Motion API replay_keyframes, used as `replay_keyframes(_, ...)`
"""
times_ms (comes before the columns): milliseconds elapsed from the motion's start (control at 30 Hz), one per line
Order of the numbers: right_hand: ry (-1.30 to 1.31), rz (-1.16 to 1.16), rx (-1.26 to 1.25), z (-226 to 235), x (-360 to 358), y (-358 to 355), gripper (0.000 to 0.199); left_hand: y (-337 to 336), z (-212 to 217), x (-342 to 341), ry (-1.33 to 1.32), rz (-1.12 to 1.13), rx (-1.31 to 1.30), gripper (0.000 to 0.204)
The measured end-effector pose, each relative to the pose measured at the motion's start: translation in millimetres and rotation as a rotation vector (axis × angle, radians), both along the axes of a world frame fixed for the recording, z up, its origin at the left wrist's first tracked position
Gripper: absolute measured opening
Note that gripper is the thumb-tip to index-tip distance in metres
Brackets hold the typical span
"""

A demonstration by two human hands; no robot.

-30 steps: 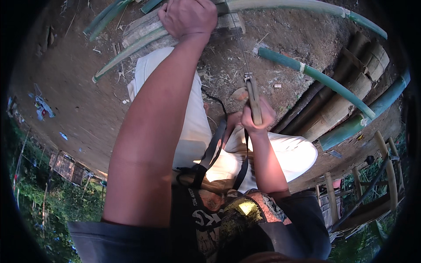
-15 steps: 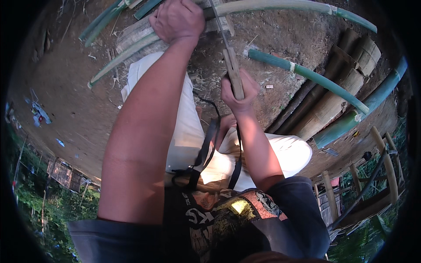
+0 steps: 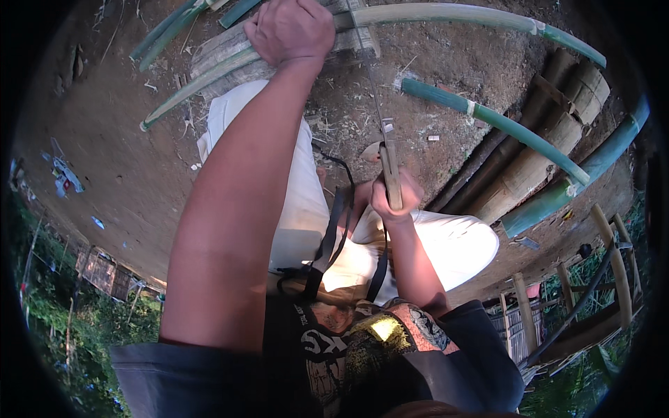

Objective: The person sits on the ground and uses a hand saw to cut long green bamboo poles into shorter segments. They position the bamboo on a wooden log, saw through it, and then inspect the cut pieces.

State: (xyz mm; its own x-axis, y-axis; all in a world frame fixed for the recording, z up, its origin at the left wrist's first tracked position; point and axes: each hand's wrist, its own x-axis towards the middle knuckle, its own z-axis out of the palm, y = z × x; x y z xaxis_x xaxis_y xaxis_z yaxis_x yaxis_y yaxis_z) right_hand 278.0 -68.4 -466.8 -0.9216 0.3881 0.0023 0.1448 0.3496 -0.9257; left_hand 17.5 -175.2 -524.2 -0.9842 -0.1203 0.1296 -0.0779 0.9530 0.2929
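L hand (image 3: 293,31) is up top, back of hand facing cam, fingers curled close together round a long greenish bamboo pole (image 3: 446,12); fingertips + underside hidden, so can't tell exact thumb pos. Pole arcs across top of view (fisheye bend), passes under L hand, over a worn wood block (image 3: 212,57) on the dirt ground (image 3: 104,181). R hand (image 3: 397,194) is lower, approx. center, fingers wrapped round the handle of a saw (image 3: 390,164), a bit blurred, so indiv. finger spacing can't be told. Saw's thin blade (image 3: 376,97) runs up from handle & crosses the pole just R of L hand; can't tell if it's cut in or only resting on it. R of the saw: short green bamboo pc (image 3: 488,115) w/ pale ring, far end at a thicker green bamboo (image 3: 606,171); btwn/near them, brownish split bamboo lengths (image 3: 529,174). Extra green bamboo pcs (image 3: 167,31) upper L, near block. Person sits w/ legs bent, light trousers (image 3: 453,247), dark printed shirt (image 3: 376,341), black strap (image 3: 324,258) hanging at lap. Bkgd: wooden fence (image 3: 617,279) lower R, greenery (image 3: 59,334) lower L.
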Motion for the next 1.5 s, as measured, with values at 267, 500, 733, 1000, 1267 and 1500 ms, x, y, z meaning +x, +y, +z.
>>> replay_keyframes(267,-0.044,-0.010,0.054,-19,-41,-7,0.006,4,-5,-10,0.011,0.013,0.044,0.023)
replay_keyframes(500,-0.018,0.011,0.039,-21,-70,-1,0.010,7,2,-7,-0.047,-0.006,0.023,0.022)
replay_keyframes(733,0.012,-0.038,0.033,-8,-18,-7,0.006,2,-5,-8,0.093,-0.001,0.013,0.023)
replay_keyframes(1000,-0.025,-0.038,-0.030,-2,-2,-10,0.012,1,0,-6,-0.016,0.017,-0.046,0.024)
replay_keyframes(1267,0.026,-0.008,0.053,-16,-66,-1,0.006,6,-7,-2,-0.007,0.042,-0.061,0.024)
replay_keyframes(1500,-0.034,-0.009,0.021,-22,-54,-5,0.006,5,-8,-4,-0.012,0.042,-0.057,0.026)
